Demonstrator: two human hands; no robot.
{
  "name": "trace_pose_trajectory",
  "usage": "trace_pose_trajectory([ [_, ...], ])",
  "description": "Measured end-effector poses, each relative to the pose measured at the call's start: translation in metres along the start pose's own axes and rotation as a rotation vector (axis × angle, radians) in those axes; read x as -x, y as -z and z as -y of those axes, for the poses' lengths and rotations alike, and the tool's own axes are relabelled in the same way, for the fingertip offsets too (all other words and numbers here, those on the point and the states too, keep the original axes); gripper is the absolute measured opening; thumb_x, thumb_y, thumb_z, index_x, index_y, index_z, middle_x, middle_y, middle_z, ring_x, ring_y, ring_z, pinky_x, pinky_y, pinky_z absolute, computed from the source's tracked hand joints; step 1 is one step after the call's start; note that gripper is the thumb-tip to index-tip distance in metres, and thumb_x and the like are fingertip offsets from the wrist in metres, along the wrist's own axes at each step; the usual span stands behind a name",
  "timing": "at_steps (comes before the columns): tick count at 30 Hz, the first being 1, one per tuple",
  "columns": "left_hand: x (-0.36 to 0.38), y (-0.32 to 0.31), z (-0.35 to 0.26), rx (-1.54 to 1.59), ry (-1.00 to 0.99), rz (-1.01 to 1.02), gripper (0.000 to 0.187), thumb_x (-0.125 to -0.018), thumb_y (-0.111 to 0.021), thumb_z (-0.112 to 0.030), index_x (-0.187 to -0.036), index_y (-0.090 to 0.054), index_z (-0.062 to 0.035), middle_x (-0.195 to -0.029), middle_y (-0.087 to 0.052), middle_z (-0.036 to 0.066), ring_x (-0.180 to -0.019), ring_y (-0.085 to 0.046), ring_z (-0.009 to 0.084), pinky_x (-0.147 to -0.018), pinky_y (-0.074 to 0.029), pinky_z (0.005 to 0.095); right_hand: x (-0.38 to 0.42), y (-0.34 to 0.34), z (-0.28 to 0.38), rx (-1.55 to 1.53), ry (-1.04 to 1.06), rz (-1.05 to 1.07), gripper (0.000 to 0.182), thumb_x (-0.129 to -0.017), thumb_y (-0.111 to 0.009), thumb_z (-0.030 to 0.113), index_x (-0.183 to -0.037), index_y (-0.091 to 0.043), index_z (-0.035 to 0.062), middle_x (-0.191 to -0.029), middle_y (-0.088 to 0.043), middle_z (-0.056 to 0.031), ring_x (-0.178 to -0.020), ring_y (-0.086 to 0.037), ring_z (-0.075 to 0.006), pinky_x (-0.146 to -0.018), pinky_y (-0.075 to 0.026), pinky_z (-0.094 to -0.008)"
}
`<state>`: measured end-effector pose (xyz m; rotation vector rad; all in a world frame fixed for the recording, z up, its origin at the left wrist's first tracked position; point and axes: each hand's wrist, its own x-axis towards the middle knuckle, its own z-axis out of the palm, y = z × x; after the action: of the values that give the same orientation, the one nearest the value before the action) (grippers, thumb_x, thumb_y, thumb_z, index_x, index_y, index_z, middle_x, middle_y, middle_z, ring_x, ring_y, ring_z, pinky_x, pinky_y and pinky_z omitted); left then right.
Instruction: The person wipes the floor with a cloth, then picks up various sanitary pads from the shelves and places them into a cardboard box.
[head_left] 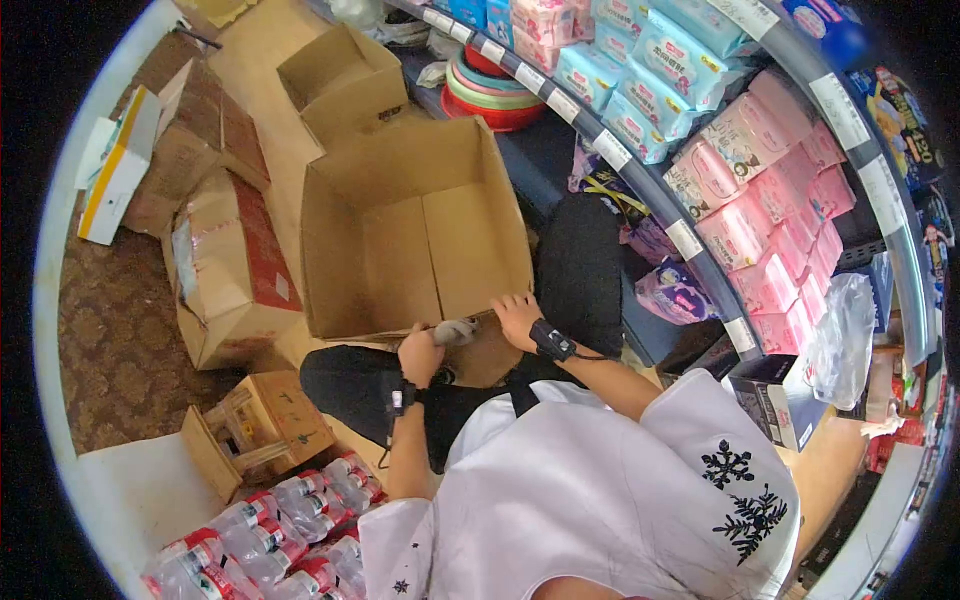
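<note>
A large cardboard box stands open and looks empty in front of my knees. My left hand is closed round a greyish cloth at the near edge of the box. To the right, my right hand lies on the box's near rim with its fingers spread, holding nothing. Both wrists carry a black strap with a small device and a cable.
Closed cartons stand at the left, beside a wooden stool. Wrapped bottles are at the lower left. Shelves with pink packs line the right. A smaller open box and stacked basins lie beyond.
</note>
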<state>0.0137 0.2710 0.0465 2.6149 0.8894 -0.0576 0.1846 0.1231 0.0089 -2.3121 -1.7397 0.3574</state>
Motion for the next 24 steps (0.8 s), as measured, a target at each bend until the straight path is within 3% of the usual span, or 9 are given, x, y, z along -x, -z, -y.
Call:
trace_pose_trajectory([
  [2, 0.001, -0.009, -0.003, -0.028, 0.007, 0.010, 0.019, -0.065, -0.058, -0.011, -0.081, -0.063, -0.0036, -0.094, -0.058, 0.013, -0.076, -0.058, 0.0307, -0.066, -0.048, 0.0374, -0.005, -0.005, -0.004, 0.053, -0.012, -0.069, 0.046, -0.074, -0.051, 0.016, -0.116, -0.039, -0.0004, -0.100, -0.051, -0.0203, -0.096, -0.049, -0.0331, -0.085, -0.033, -0.0460],
  [3, 0.000, -0.026, 0.003, -0.040, -0.035, -0.091, 0.019, -0.064, -0.058, -0.011, -0.080, -0.063, -0.0020, -0.092, -0.058, 0.015, -0.075, -0.058, 0.0315, -0.065, -0.048, 0.0373, -0.009, -0.006, -0.010, 0.026, -0.017, -0.032, 0.044, -0.073, -0.051, 0.013, -0.113, -0.041, -0.0011, -0.098, -0.052, -0.0206, -0.093, -0.050, -0.0338, -0.083, -0.035, -0.0446],
  [5, 0.004, -0.026, -0.005, -0.019, -0.029, -0.094, 0.019, -0.064, -0.058, -0.011, -0.080, -0.063, -0.0014, -0.090, -0.058, 0.016, -0.074, -0.059, 0.0321, -0.064, -0.048, 0.0376, -0.015, 0.008, -0.017, -0.064, -0.049, 0.045, 0.037, -0.068, -0.051, 0.006, -0.104, -0.044, -0.0020, -0.092, -0.054, -0.0211, -0.086, -0.053, -0.0363, -0.081, -0.039, -0.0414],
  [12, 0.013, -0.030, -0.039, 0.051, -0.019, -0.066, 0.021, -0.066, -0.058, -0.017, -0.078, -0.062, 0.0000, -0.085, -0.057, 0.019, -0.072, -0.058, 0.0362, -0.063, -0.048, 0.0419, -0.031, 0.000, -0.041, -0.043, -0.219, 0.093, 0.035, -0.063, -0.055, 0.004, -0.097, -0.048, -0.0020, -0.091, -0.055, -0.0214, -0.085, -0.056, -0.0360, -0.070, -0.046, -0.0414],
  [14, 0.013, -0.035, -0.047, 0.040, 0.018, -0.075, 0.020, -0.068, -0.058, -0.017, -0.079, -0.062, -0.0007, -0.086, -0.057, 0.020, -0.072, -0.058, 0.0363, -0.063, -0.048, 0.0420, -0.034, 0.018, -0.040, 0.025, -0.254, 0.293, 0.034, -0.062, -0.057, 0.004, -0.095, -0.050, -0.0012, -0.092, -0.055, -0.0222, -0.087, -0.056, -0.0352, -0.067, -0.048, -0.0410],
  [16, 0.011, -0.039, -0.052, 0.073, 0.045, -0.065, 0.021, -0.069, -0.057, -0.017, -0.080, -0.061, 0.0002, -0.087, -0.056, 0.021, -0.070, -0.058, 0.0365, -0.062, -0.048, 0.0419, -0.029, 0.034, -0.039, -0.007, -0.235, 0.267, 0.032, -0.066, -0.056, 0.007, -0.097, -0.051, -0.0014, -0.096, -0.055, -0.0210, -0.091, -0.055, -0.0341, -0.073, -0.046, -0.0395],
  [21, 0.012, -0.040, -0.071, 0.087, -0.002, -0.116, 0.021, -0.072, -0.054, -0.017, -0.073, -0.061, 0.0022, -0.081, -0.056, 0.022, -0.065, -0.058, 0.0360, -0.058, -0.048, 0.0415, -0.021, 0.115, -0.045, -0.709, -0.185, -0.596, 0.032, -0.076, -0.056, 0.016, -0.104, -0.050, 0.0014, -0.100, -0.054, -0.0157, -0.093, -0.053, -0.0275, -0.078, -0.043, -0.0352],
  [23, 0.010, -0.040, -0.075, 0.095, 0.011, -0.097, 0.021, -0.071, -0.054, -0.017, -0.071, -0.061, 0.0024, -0.080, -0.056, 0.022, -0.065, -0.058, 0.0359, -0.057, -0.048, 0.0416, -0.013, 0.173, -0.057, -0.813, -0.243, -0.803, 0.035, -0.075, -0.060, 0.009, -0.107, -0.048, 0.0006, -0.100, -0.051, -0.0119, -0.086, -0.052, -0.0210, -0.074, -0.045, -0.0303],
  [24, 0.008, -0.039, -0.077, 0.097, 0.031, -0.079, 0.021, -0.071, -0.055, -0.018, -0.068, -0.061, 0.0026, -0.079, -0.056, 0.022, -0.064, -0.058, 0.0358, -0.057, -0.048, 0.0417, -0.006, 0.199, -0.063, -0.727, -0.282, -0.926, 0.038, -0.074, -0.060, 0.008, -0.109, -0.046, 0.0005, -0.102, -0.050, -0.0129, -0.088, -0.052, -0.0220, -0.073, -0.045, -0.0303],
])
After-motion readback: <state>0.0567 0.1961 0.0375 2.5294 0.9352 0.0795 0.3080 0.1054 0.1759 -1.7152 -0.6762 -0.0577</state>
